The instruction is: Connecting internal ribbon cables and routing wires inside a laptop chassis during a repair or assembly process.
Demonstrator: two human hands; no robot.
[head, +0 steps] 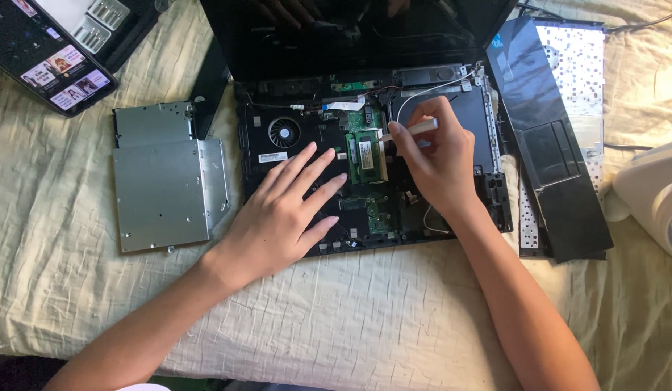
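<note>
Prying step under way: right hand [441, 163] fingers pinched on white plastic tool [412, 129], tip at green memory module [365, 153] edge. Left hand [285, 213] flat, fingers spread, fingertips just left of module, bracing opened laptop base [278, 101]. Next calls for gentle levering.

The opened laptop base [365, 152] sits at the centre of the bed [379, 318], with its screen [350, 29] standing behind it at 12 o'clock. On the base, the fan [284, 132] lies at 9 o'clock from the memory module [365, 153]. The left hand [278, 217] rests flat on the base's 8 o'clock part; the right hand [441, 163] is at 3 o'clock of the module, its tool [412, 130] tip seemingly touching the module's edge. The drive [168, 185] lies at 9 o'clock of the base, the phone [49, 54] at 10 o'clock, the removed palmrest panel [549, 145] at 3 o'clock.
</note>
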